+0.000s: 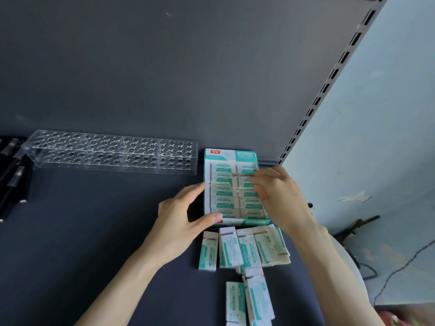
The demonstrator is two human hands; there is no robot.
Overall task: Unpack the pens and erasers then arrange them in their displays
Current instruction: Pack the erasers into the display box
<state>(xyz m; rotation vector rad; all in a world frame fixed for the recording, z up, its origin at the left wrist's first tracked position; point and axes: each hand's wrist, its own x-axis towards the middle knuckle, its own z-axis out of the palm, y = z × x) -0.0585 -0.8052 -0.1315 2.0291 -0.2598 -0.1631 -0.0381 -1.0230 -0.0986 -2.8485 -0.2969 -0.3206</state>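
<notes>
From the head camera I see a teal eraser box (229,154) standing open on the dark shelf (94,231), close to the back panel. It is packed with two columns of wrapped erasers (222,191). My left hand (186,217) grips the eraser box, fingers along its left wall and thumb on the front corner. My right hand (280,191) lies over the right column with its fingers bent down onto the erasers; it is blurred, so I cannot tell whether it is pinching one. Loose erasers (244,250) lie on the shelf just in front of the box. To the left, a clear pen holder (113,151) sits beside black pens (11,172).
</notes>
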